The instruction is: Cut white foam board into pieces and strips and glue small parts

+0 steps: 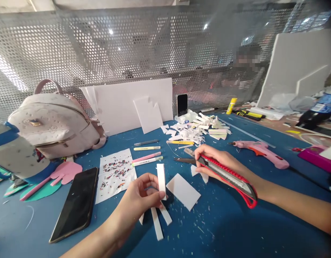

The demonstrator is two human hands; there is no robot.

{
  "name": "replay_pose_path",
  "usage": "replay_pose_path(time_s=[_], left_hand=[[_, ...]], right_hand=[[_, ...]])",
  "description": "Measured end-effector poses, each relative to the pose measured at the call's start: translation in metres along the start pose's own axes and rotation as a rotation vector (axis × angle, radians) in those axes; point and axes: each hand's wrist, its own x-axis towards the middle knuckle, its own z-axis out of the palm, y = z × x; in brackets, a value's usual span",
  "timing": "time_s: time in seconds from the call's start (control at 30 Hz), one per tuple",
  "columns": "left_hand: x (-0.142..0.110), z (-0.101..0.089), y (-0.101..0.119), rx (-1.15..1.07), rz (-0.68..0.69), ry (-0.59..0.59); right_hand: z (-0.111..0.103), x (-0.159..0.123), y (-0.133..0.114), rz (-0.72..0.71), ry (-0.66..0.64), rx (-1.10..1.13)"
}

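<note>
My left hand (140,197) pinches a short white foam strip (161,179) upright between thumb and fingers. Below it, several more white strips (157,226) lie on the blue table (235,229). A white foam rectangle (183,191) rests flat just right of that hand. In my right hand (217,157) is a red utility knife (228,179), its handle slanting down toward my wrist. Beside the right fingertips lie small white scraps (204,177) and a dark pointed metal blade (183,160), partly hidden.
White foam offcuts (192,129) are heaped at the back centre. Left are a phone (76,204), a speckled paper (117,172), several pens (146,148) and a pale backpack (55,122). A pink glue gun (264,152) lies right; white boards (127,104) lean behind.
</note>
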Motion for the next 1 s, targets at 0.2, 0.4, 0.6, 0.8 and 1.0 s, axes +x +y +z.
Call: replay_pose_path(time_s=[0.2,0.4,0.6,0.8,1.0], left_hand=[[0.002,0.005,0.001,0.067,0.048,0.02],[0.001,0.01,-0.001,0.124,0.111,0.009],[-0.003,0.003,0.007,0.15,0.238,0.052],[-0.003,-0.004,0.019,0.208,0.313,0.124],[0.0,-0.002,0.018,0.249,0.289,0.106]], right_hand=[[0.004,0.001,-0.008,-0.01,-0.012,0.259],[0.038,0.026,-0.029,-0.097,-0.158,0.474],[0.056,0.039,-0.03,-0.082,-0.239,0.573],[0.057,0.037,-0.037,-0.071,-0.298,0.666],[0.056,0.035,-0.037,-0.068,-0.295,0.669]])
